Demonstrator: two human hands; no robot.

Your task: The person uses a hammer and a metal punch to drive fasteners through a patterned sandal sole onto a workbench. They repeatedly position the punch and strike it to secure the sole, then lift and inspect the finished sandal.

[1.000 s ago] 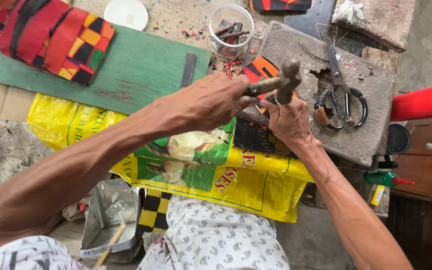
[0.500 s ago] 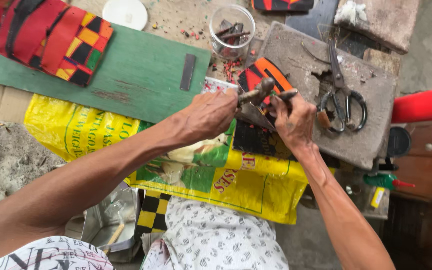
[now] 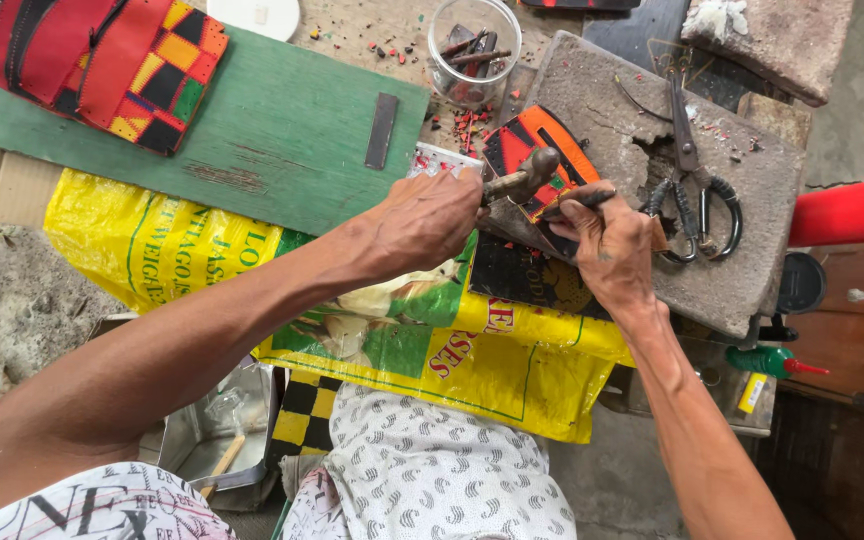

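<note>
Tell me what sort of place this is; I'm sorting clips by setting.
Probably a small handcraft workbench, perhaps for sandals or bags: the left hand holds a hammer over an orange-and-black piece on a stone slab, with scissors alongside.

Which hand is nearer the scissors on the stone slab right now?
Right. The right hand pins the orange-and-black piece on the stone slab, just left of the scissors. The left hand, gripping the hammer, sits farther left, off the slab.
</note>
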